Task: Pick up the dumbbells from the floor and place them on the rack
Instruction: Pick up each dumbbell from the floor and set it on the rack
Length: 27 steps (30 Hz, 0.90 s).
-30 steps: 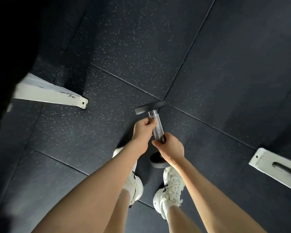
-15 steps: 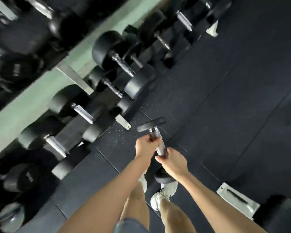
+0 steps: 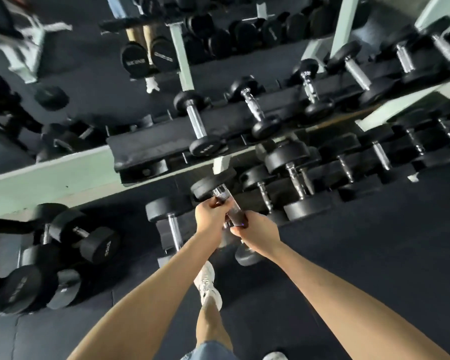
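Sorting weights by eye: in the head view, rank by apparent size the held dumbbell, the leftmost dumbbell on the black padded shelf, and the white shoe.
1. held dumbbell, nearest the camera.
2. leftmost padded-shelf dumbbell, farther off, so real ranking unsure.
3. white shoe.

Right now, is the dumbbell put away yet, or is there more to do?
Not yet. Done: the dumbbell is off the floor. In hand: the left hand and right hand grip its handle, holding it in front of the rack. Left: setting it down, perhaps on the bare end of the padded shelf.
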Tool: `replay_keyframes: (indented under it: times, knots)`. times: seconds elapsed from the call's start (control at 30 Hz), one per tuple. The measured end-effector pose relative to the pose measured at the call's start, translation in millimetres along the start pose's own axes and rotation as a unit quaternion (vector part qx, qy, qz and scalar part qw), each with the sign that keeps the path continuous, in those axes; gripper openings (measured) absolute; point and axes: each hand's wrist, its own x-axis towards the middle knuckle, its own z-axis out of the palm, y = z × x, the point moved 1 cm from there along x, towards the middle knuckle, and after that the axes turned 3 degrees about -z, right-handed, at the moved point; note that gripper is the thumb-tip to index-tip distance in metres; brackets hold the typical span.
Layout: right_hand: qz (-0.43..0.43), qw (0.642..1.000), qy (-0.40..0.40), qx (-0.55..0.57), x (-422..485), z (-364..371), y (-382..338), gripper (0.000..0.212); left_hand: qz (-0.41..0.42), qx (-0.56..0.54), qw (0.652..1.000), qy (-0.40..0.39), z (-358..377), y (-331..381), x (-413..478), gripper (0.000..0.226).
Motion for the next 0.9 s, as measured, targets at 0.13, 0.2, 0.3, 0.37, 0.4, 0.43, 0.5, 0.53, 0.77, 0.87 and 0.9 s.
replay_keyframes:
  times: [0.13,0.2,0.3,0.37,0.4,0.43,0.5,0.53,0.77,0.87,0.9]
  knots:
    - [-0.050,0.998,-0.015,-0.022,58.1,6.5,-81.0,0.022,-0.003,-0.063,0.997,0.037,-58.2,53.7,50.8,0.005]
    - [-0.065,0.997,-0.024,-0.027,90.3,13.3,-119.7,0.025,-0.003,-0.085,0.995,0.049,-85.6,79.1,82.2,0.008]
    - [-0.082,0.996,-0.030,-0.035,135.1,22.1,-171.5,0.029,-0.004,-0.102,0.992,0.068,-121.5,113.4,128.2,0.011]
    - [-0.090,0.995,-0.034,-0.029,162.4,29.5,-200.5,0.028,0.000,-0.093,0.992,0.084,-141.0,134.4,156.2,0.014]
    - [-0.091,0.995,-0.037,-0.024,174.2,33.5,-212.6,0.028,-0.001,-0.084,0.992,0.095,-149.2,142.5,168.9,0.016]
    - [-0.090,0.995,-0.040,-0.019,185.2,37.8,-223.5,0.027,-0.004,-0.080,0.992,0.102,-156.7,149.6,181.0,0.016]
    - [-0.084,0.995,-0.049,-0.007,205.8,46.0,-242.6,0.026,-0.015,-0.074,0.992,0.106,-169.7,161.5,204.7,0.015]
    - [-0.079,0.995,-0.053,0.000,216.0,50.7,-250.4,0.025,-0.021,-0.065,0.992,0.106,-174.9,166.4,216.7,0.013]
    - [-0.025,0.997,-0.070,0.027,280.2,81.2,-280.0,0.026,-0.052,0.002,0.991,0.121,-196.3,182.2,290.5,0.015]
    - [-0.009,0.996,-0.079,0.036,297.7,90.7,-281.7,0.024,-0.055,0.014,0.992,0.110,-196.3,184.4,306.4,0.024]
    - [-0.005,0.996,-0.080,0.036,302.0,93.9,-281.3,0.025,-0.054,0.012,0.993,0.109,-195.8,184.1,309.8,0.026]
